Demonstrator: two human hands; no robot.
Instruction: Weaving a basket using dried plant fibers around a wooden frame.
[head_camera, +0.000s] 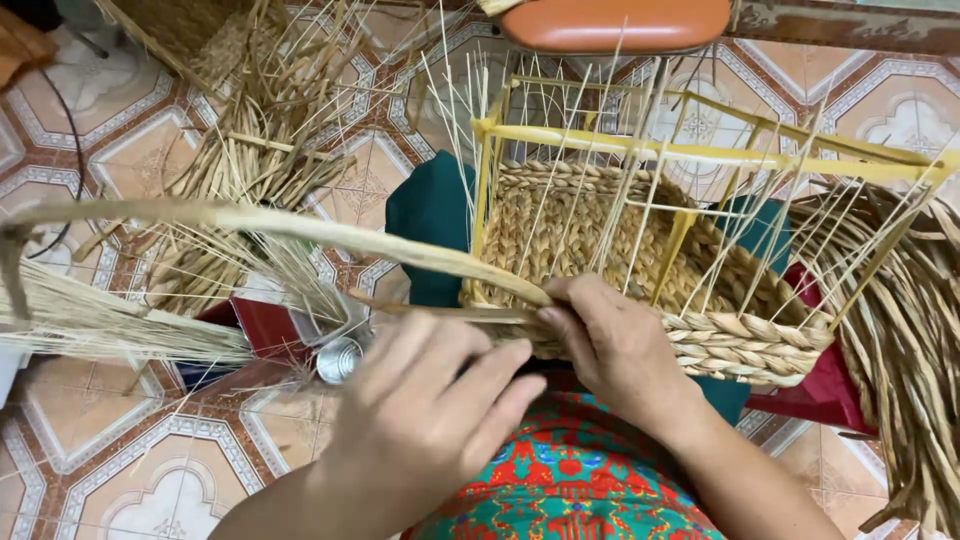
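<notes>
A half-woven straw basket (600, 240) rests on my lap, built around a yellow frame (700, 152) with thin upright stakes rising from it. My right hand (615, 345) presses on the braided rim at the basket's near left corner, thumb and fingers pinching a long flat straw strand (250, 222). That strand arcs away to the far left. My left hand (425, 405) lies just left of the right one, fingers curled over the same strand and the rim's edge.
Bundles of loose straw (250, 140) lie on the patterned tile floor at left. A thick hank of braided straw (905, 340) hangs at right. An orange stool seat (615, 22) is at top. A small metal can (340, 358) and a red object (265, 325) sit by my left knee.
</notes>
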